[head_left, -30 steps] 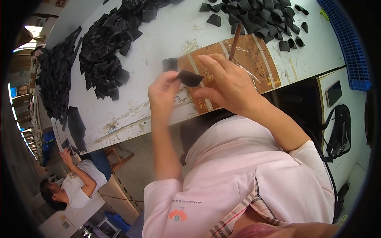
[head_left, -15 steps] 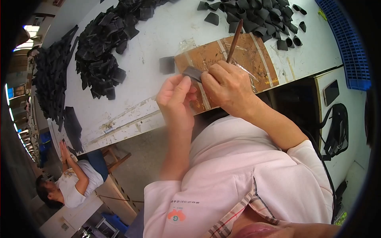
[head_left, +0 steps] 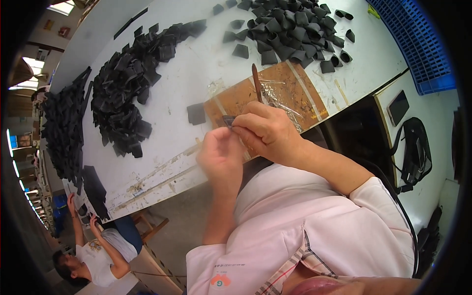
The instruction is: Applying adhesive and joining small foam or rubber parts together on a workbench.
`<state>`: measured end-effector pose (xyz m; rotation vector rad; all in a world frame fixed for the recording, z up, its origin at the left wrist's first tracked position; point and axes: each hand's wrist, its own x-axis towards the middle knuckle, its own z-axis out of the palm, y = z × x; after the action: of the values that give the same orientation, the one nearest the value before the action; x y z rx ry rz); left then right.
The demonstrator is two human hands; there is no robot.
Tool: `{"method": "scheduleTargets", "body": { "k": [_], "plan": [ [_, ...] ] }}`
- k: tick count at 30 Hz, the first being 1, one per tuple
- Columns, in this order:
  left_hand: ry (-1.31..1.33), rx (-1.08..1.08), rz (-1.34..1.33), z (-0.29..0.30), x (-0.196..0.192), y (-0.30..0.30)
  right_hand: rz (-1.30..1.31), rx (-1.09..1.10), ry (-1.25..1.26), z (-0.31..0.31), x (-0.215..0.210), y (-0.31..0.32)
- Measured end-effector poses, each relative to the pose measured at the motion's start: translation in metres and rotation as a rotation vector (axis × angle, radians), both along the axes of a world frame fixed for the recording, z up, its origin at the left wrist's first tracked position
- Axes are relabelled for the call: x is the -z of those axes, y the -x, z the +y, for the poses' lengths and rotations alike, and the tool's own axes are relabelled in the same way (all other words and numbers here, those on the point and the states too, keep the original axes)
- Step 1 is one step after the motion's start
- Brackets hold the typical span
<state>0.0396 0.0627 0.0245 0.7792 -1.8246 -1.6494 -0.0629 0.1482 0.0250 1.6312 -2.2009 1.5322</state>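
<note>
My right hand (head_left: 273,130) is closed, pinching a small black piece of sheet material (head_left: 228,120) between thumb and fingers. A thin brown stick (head_left: 256,83) also rises out of that hand, its far end pointing away from me. Just below the piece is my left hand (head_left: 220,155), raised and curled but smeared by motion, so I cannot make out its grip. Both hands are over the near left part of a brown board (head_left: 312,96) with clear tape and plastic film on it. Left of the board a single flat black piece (head_left: 196,113) lies on the table.
Flat black pieces (head_left: 123,88) are heaped at the left, with another black pile (head_left: 64,128) beyond. Rolled black pieces (head_left: 290,29) lie at the far side. A blue crate (head_left: 410,44), a phone (head_left: 398,108) and a black mesh bag (head_left: 418,147) are right. Another person (head_left: 101,250) sits lower left.
My left hand has shifted down from the black piece and blurred. My right hand now pinches that piece close to its end, with the stick more upright. The view has turned slightly.
</note>
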Motion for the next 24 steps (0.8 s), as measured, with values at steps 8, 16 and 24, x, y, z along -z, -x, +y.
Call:
{"method": "scheduleTargets", "body": {
  "k": [8, 16, 24],
  "plan": [
    [-0.626, 0.016, 0.198, -0.013, -0.016, 0.017, 0.115, 0.282, 0.079, -0.004, 0.008, 0.002],
    [-0.017, 0.007, 0.246, 0.010, -0.020, 0.029, -1.822, -0.410, 0.287, 0.018, -0.018, 0.010],
    [-1.242, 0.578, 0.618, -0.021, -0.061, 0.050, -1.014, -0.232, 0.043, 0.016, -0.082, 0.043]
  ]
}}
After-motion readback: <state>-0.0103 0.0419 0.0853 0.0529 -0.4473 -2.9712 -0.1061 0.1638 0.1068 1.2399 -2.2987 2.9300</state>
